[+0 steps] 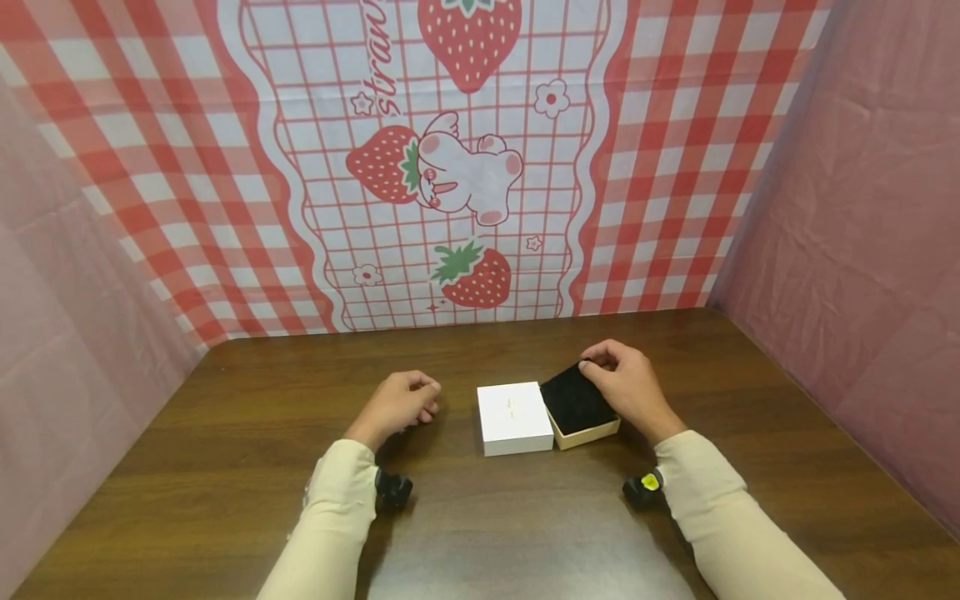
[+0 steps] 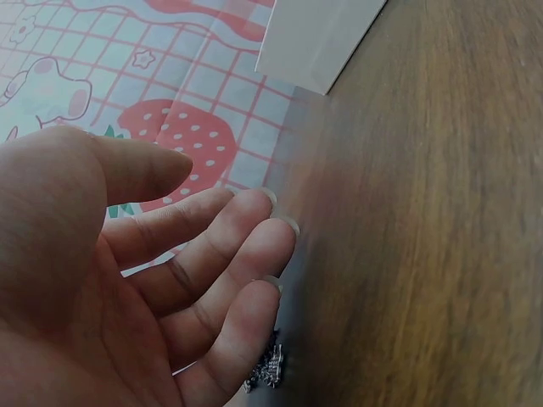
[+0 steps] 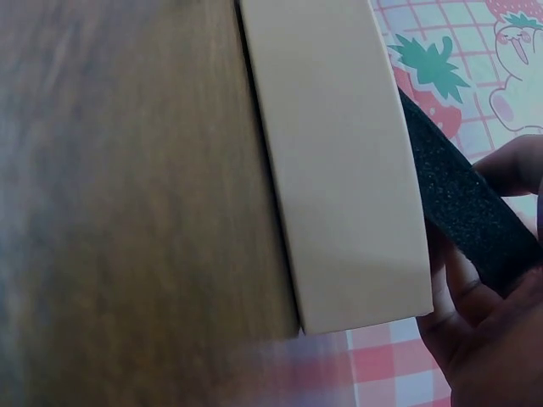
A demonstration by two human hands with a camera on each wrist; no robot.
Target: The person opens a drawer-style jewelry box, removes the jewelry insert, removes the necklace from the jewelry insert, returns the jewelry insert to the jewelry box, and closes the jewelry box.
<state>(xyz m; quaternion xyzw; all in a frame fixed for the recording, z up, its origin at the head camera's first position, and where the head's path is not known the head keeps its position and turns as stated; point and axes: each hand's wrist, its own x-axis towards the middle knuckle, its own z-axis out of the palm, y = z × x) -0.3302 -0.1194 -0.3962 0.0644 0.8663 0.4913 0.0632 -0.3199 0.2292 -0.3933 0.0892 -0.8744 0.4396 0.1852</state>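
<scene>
My right hand [image 1: 628, 385] pinches a black foam pad [image 1: 576, 398] by its far edge. In the right wrist view the foam pad [image 3: 462, 191] tilts up out of a cream box base [image 3: 348, 170], its raised end between thumb and fingers. Against the left side of that base sits a white box lid [image 1: 513, 412], with small gold print on top. To the left of the lid, my left hand [image 1: 399, 404] hangs loosely curled and holds nothing. A small dark, glittering thing [image 2: 270, 366] shows past its fingers in the left wrist view, mostly hidden; its kind is unclear.
A brown wooden table [image 1: 480, 517] bears everything. Behind it hangs a red and white strawberry cloth [image 1: 660, 167], and pink cloths [image 1: 855, 250] hang at the sides. Each wrist wears a black camera [image 1: 393, 490].
</scene>
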